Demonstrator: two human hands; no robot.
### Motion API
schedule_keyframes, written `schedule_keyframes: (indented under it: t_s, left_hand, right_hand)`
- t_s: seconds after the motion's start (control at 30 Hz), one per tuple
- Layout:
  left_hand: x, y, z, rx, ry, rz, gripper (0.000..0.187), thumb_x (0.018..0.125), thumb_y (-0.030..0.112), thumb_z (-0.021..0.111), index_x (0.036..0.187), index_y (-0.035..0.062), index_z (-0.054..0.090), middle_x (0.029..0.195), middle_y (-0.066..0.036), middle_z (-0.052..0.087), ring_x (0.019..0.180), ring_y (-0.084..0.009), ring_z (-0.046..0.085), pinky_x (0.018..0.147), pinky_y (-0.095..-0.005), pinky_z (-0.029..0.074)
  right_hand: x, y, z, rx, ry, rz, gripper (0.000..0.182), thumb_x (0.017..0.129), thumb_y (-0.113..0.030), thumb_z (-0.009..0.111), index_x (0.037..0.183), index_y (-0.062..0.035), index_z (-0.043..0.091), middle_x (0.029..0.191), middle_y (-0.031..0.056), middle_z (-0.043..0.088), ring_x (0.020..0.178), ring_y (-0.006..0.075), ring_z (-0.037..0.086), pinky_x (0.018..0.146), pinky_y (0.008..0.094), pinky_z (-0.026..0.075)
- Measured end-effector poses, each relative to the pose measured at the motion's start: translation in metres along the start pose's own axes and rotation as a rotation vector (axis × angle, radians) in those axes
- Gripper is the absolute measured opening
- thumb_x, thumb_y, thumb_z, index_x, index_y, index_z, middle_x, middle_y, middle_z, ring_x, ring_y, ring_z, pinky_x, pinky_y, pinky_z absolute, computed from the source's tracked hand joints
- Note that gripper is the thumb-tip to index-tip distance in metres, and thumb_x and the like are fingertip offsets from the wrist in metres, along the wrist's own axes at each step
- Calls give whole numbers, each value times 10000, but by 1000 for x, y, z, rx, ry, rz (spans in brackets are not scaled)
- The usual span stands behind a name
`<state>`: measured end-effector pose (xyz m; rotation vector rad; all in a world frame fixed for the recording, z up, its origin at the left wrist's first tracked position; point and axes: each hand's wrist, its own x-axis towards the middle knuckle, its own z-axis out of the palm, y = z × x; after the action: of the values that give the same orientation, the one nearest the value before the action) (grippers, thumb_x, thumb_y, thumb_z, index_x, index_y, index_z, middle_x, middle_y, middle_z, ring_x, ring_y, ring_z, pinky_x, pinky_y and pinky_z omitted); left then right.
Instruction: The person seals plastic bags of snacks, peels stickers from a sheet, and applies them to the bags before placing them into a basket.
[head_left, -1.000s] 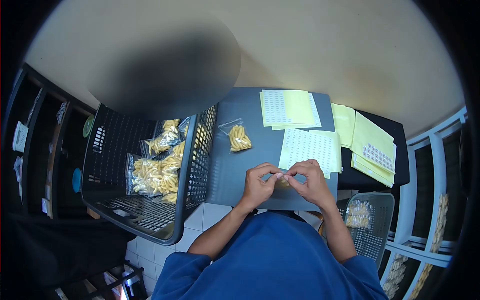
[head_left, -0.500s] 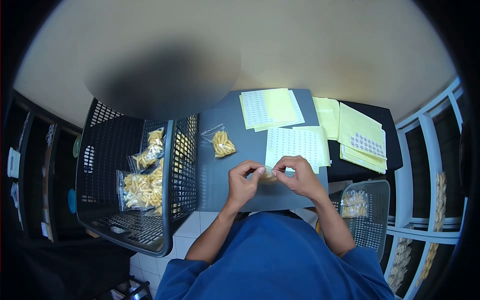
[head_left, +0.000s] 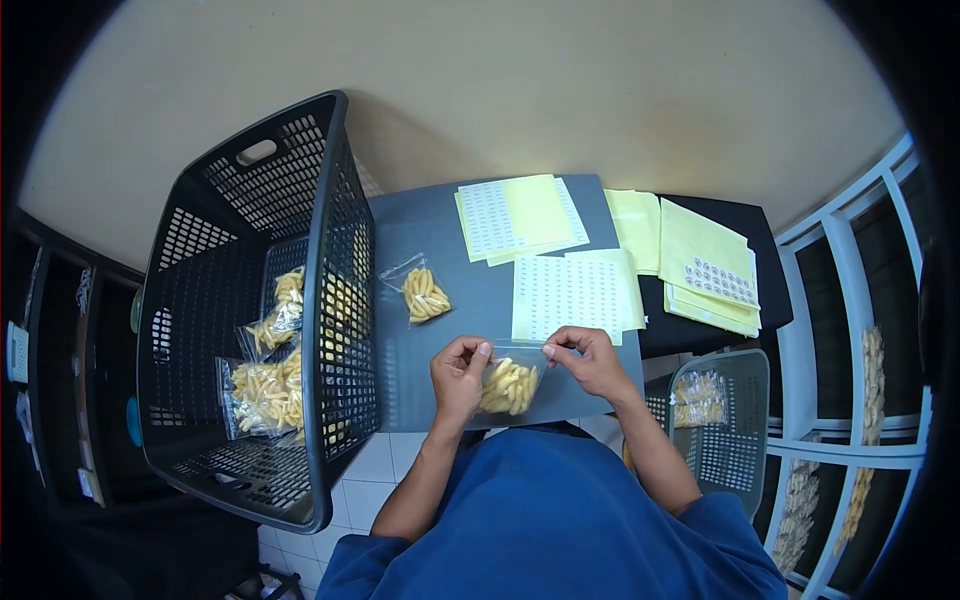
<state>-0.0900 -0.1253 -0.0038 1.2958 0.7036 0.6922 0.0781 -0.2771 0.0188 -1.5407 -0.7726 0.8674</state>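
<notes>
Between my two hands hangs a clear plastic bag (head_left: 511, 385) filled with pale yellow finger-shaped snacks. My left hand (head_left: 462, 378) pinches its upper left corner between thumb and fingers. At the upper right corner, my right hand (head_left: 588, 362) pinches the bag's top edge in the same way. A second bag of snacks (head_left: 426, 296) lies flat on the grey table (head_left: 410, 385), beyond my left hand. Just past my hands is a white sheet of small printed labels (head_left: 568, 295).
A large dark basket (head_left: 318, 300) at left holds several snack bags (head_left: 268, 390). More label sheets (head_left: 520, 215) lie at the table's back. Yellow sheets (head_left: 710, 250) rest on a black surface at right. Below them, a smaller basket (head_left: 735, 465) contains bagged snacks (head_left: 699, 398).
My hands have moved apart and slightly left. The bag between them, earlier mostly hidden, now shows its contents. The dark blur over the left basket is gone, and the view has shifted slightly.
</notes>
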Motion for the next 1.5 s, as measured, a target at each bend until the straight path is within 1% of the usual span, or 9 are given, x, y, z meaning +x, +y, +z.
schedule_keyframes:
  t_s: [0.2,0.3,0.33,0.43,0.47,0.6,1.0,1.3,1.5]
  left_hand:
    - [24,-31,-28,453,47,11,182,993,114,632,971,-50,708,815,-88,702,759,-172,670,723,-330,533]
    - [34,-28,-27,744,40,265,182,975,99,630,1054,-49,698,972,-155,705,919,-310,667,838,-389,519]
    - [37,-27,-25,925,49,399,241,928,56,635,1151,-21,688,1181,-180,670,1108,-384,594,948,-439,467]
    - [38,-10,-1,1057,-140,541,346,882,19,639,1225,6,678,1291,-156,633,1168,-356,572,993,-446,436]
    - [40,-20,3,1068,-271,579,383,859,38,656,1240,26,686,1354,-147,611,1209,-354,554,1016,-495,416]
    - [33,-29,37,1201,-481,585,397,876,102,671,1267,35,680,1425,-151,571,1284,-367,498,1061,-536,364]
    - [30,-39,38,1226,-540,537,423,892,153,690,1305,63,668,1484,-128,531,1346,-352,452,1104,-509,325]
    - [29,-40,38,1186,-513,511,411,896,161,689,1302,100,686,1479,-199,496,1358,-352,442,1112,-508,316]
    - [29,-40,37,1159,-507,480,426,888,174,708,1307,102,682,1474,-208,499,1371,-342,443,1119,-497,315]
  right_hand:
    - [-3,55,-34,-116,327,52,243,1001,-181,636,927,43,694,748,74,675,652,117,609,607,284,499]
    - [-2,58,-72,-372,460,205,280,991,-227,648,945,45,697,702,104,655,611,168,612,601,319,501]
    - [1,49,-78,-512,505,213,323,966,-284,671,967,37,700,766,143,663,653,237,639,631,362,515]
    - [26,55,-88,-715,665,-106,363,938,-329,695,1009,27,708,925,170,680,786,286,660,700,385,520]
    - [35,62,-95,-803,632,-104,474,912,-389,707,1123,35,696,1160,195,627,1037,322,608,871,416,483]
    - [59,63,-94,-1212,529,95,686,889,-456,710,1307,78,611,1385,205,485,1263,376,432,1044,493,335]
    - [58,77,-80,-1193,531,-80,435,889,-270,740,1216,13,696,1335,153,586,1274,312,483,1044,459,327]
    - [63,67,-75,-1282,554,-28,718,853,-405,771,1384,26,548,1376,171,618,1294,362,503,1077,505,281]
    - [58,76,-67,-1225,590,-115,621,866,-346,773,1346,-3,578,1281,165,674,1324,354,491,1118,547,235]
